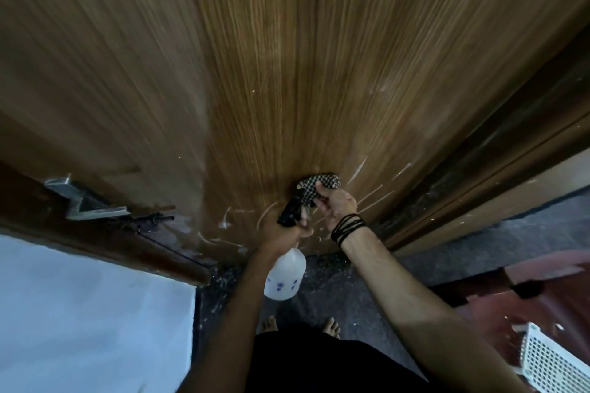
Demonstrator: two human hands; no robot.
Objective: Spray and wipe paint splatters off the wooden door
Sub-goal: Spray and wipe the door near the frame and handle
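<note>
Wooden door [287, 57]: grain shown upright, lower part marked by white paint streaks [364, 169]; spray bottle [285, 277]: gripped at its black trigger head by the left hand [295, 226], nozzle aimed at the door; checked cloth [316, 187]: bunched and pressed to the door in the curled fingers of the right hand [336, 204]; progress judged partial: streaks are left on either side of the cloth and near the bottom edge.

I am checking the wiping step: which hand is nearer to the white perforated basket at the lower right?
Right. The right hand presses the checkered cloth on the door, on the basket's side; the left hand, gripping the spray bottle, is farther left.
</note>
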